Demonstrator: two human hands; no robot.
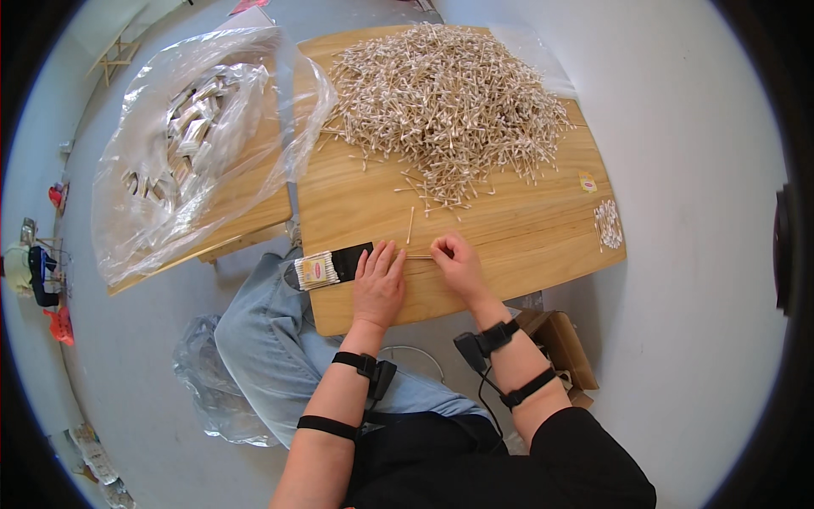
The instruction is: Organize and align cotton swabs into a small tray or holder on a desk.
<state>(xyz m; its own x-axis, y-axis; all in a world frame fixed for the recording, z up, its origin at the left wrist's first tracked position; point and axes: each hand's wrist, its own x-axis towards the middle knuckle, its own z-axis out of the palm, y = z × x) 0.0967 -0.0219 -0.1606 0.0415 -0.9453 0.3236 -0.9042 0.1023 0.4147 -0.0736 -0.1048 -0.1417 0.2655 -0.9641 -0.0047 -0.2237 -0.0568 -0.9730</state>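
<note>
My left hand (381, 280) lies flat near the table's front edge, fingers stretched out over the right end of a black strip (349, 261). At that strip's left end is a pack of cotton swabs (317, 271) with a yellow label, reaching the table's edge. My right hand (458, 265) pinches a thin stick, apparently a cotton swab (419, 257), which spans the gap to my left fingertips. A loose cotton swab (410, 226) lies just beyond both hands. Farther back rises a large heap of cotton swabs (449, 106).
Right of the heap lie a small yellow label card (588, 181) and a little pile of swabs (608, 226). A clear plastic bag (127, 212) of small packs covers the left table (273, 206). Below the wooden table (526, 254) stands a cardboard box (570, 348).
</note>
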